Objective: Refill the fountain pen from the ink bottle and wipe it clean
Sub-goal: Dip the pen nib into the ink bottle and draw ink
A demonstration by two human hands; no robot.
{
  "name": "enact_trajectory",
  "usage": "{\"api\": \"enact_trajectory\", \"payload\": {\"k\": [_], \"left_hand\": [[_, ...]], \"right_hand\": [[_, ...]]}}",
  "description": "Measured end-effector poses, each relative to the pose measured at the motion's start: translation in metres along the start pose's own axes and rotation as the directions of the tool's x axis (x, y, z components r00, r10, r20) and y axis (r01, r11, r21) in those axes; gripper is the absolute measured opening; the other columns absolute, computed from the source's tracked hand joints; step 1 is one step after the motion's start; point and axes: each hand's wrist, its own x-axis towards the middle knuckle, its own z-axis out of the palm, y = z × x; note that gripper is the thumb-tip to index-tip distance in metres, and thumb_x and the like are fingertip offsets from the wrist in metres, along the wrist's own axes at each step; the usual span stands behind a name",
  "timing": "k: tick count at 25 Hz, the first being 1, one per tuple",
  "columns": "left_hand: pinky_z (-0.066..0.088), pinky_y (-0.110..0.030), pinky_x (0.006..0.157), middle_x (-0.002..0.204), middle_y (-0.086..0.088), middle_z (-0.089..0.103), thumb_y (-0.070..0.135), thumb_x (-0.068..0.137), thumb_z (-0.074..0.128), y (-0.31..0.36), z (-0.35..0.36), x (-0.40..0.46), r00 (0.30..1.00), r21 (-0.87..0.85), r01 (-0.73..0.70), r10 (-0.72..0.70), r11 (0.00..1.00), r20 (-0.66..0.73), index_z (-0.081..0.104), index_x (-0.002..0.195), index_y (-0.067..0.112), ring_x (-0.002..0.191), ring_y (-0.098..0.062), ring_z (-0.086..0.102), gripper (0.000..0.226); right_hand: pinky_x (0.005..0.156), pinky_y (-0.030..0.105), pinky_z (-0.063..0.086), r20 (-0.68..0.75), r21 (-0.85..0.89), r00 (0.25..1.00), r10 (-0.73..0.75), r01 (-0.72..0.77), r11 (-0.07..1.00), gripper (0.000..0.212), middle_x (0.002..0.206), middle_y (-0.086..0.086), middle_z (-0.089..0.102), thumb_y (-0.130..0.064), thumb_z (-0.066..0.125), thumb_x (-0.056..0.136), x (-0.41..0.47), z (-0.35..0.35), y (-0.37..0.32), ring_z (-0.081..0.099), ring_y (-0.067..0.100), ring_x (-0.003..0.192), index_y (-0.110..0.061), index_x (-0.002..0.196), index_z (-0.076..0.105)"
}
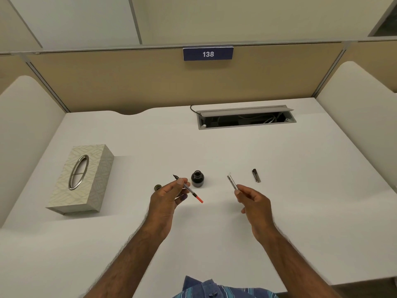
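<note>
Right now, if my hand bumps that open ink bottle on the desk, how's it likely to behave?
The ink bottle looks squat and wide-based, so it would probably slide rather than tip. It seems to be dark glass, likely heavy for its size. Its mouth is open, its cap lying apart, so a hard knock could slosh ink out.

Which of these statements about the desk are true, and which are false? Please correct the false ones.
1. The ink bottle stands open. True.
2. The left hand holds the silver barrel. False: it holds the nib section with the red-tipped converter; the right hand holds the silver barrel.
3. The pen cap lies on the desk, right of the bottle. True.
4. The tissue box is right of the bottle. False: it is on the left.
</note>
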Motion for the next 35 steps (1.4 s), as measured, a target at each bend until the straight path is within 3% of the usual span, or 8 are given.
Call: {"api": "enact_trajectory", "payload": {"k": [2, 6, 8, 12, 15, 28, 31, 35], "left_hand": [[0.059, -0.042, 0.097, 0.090, 0.002, 0.084, 0.013, 0.103, 0.067, 0.000, 0.002, -0.002, 1.000, 0.009, 0.007, -0.007, 1.000, -0.004, 0.082, 0.101, 0.006, 0.098, -0.024, 0.074, 0.017], [0.058, -0.043, 0.101, 0.083, 0.007, 0.082, 0.014, 0.103, 0.067, -0.002, 0.002, -0.005, 1.000, 0.020, 0.005, -0.005, 1.000, 0.001, 0.080, 0.107, 0.002, 0.098, -0.025, 0.073, 0.018], [0.058, -0.043, 0.101, 0.085, 0.006, 0.083, 0.014, 0.103, 0.067, -0.002, 0.000, -0.005, 1.000, 0.020, 0.005, -0.005, 1.000, 0.002, 0.081, 0.107, 0.002, 0.098, -0.025, 0.073, 0.019], [0.060, -0.041, 0.098, 0.095, -0.002, 0.084, 0.016, 0.103, 0.067, -0.005, -0.004, -0.004, 1.000, 0.014, 0.021, -0.022, 1.000, 0.009, 0.083, 0.103, 0.007, 0.095, -0.024, 0.073, 0.019], [0.060, -0.040, 0.098, 0.101, -0.008, 0.083, 0.017, 0.102, 0.067, -0.007, -0.006, -0.004, 1.000, 0.015, 0.028, -0.028, 1.000, 0.004, 0.084, 0.101, 0.009, 0.095, -0.024, 0.073, 0.019], [0.059, -0.043, 0.101, 0.090, 0.003, 0.083, 0.017, 0.103, 0.067, -0.002, -0.002, -0.006, 1.000, 0.015, 0.010, -0.010, 1.000, -0.002, 0.082, 0.108, 0.005, 0.094, -0.022, 0.074, 0.020], [0.059, -0.043, 0.101, 0.090, 0.004, 0.083, 0.017, 0.103, 0.068, -0.002, -0.001, -0.006, 1.000, 0.011, -0.006, 0.006, 1.000, -0.003, 0.082, 0.108, 0.004, 0.096, -0.023, 0.074, 0.020], [0.060, -0.042, 0.099, 0.094, 0.001, 0.084, 0.018, 0.102, 0.068, -0.005, 0.002, -0.009, 1.000, -0.002, 0.001, -0.001, 1.000, -0.003, 0.083, 0.107, 0.005, 0.094, -0.022, 0.075, 0.020]], "right_hand": [[0.072, 0.024, 0.052, -0.121, -0.079, 0.991, -0.057, 0.047, 0.996, 0.020, 0.097, -0.006, 0.079, -0.019, 0.080, 0.095, 0.020, 0.006, 0.003, 0.067, 0.010, 0.080, -0.021, 0.114, 0.083], [0.088, 0.034, 0.058, -0.280, -0.367, 0.936, -0.215, 0.103, 0.925, 0.020, 0.098, 0.005, 0.081, -0.018, 0.075, 0.095, 0.050, 0.018, 0.009, 0.070, 0.022, 0.085, -0.014, 0.113, 0.084], [0.083, 0.032, 0.053, -0.314, -0.486, 0.892, -0.325, 0.144, 0.862, 0.017, 0.097, 0.012, 0.082, -0.014, 0.075, 0.094, 0.060, 0.022, 0.015, 0.072, 0.032, 0.088, -0.010, 0.108, 0.085], [0.085, 0.048, 0.056, -0.380, -0.637, 0.867, -0.323, 0.008, 0.771, 0.012, 0.095, 0.010, 0.078, -0.020, 0.072, 0.093, 0.073, 0.026, 0.029, 0.065, 0.042, 0.099, -0.018, 0.097, 0.083], [0.086, 0.049, 0.053, -0.369, -0.697, 0.865, -0.339, -0.016, 0.717, 0.009, 0.098, 0.009, 0.075, -0.023, 0.074, 0.092, 0.074, 0.028, 0.034, 0.062, 0.040, 0.100, -0.019, 0.095, 0.082], [0.095, 0.049, 0.054, -0.374, -0.534, 0.878, -0.300, 0.060, 0.843, 0.028, 0.097, 0.002, 0.078, -0.039, 0.084, 0.087, 0.066, 0.020, 0.024, 0.069, 0.035, 0.104, -0.017, 0.103, 0.080], [0.086, 0.041, 0.054, -0.290, -0.482, 0.860, -0.420, 0.248, 0.840, 0.022, 0.092, 0.001, 0.076, -0.031, 0.087, 0.086, 0.053, 0.018, 0.019, 0.069, 0.028, 0.094, -0.015, 0.098, 0.078], [0.083, 0.029, 0.056, -0.165, -0.286, 0.930, -0.329, 0.274, 0.918, 0.018, 0.090, -0.008, 0.077, -0.039, 0.084, 0.091, 0.018, 0.020, -0.003, 0.070, 0.011, 0.087, -0.023, 0.100, 0.080]]}}
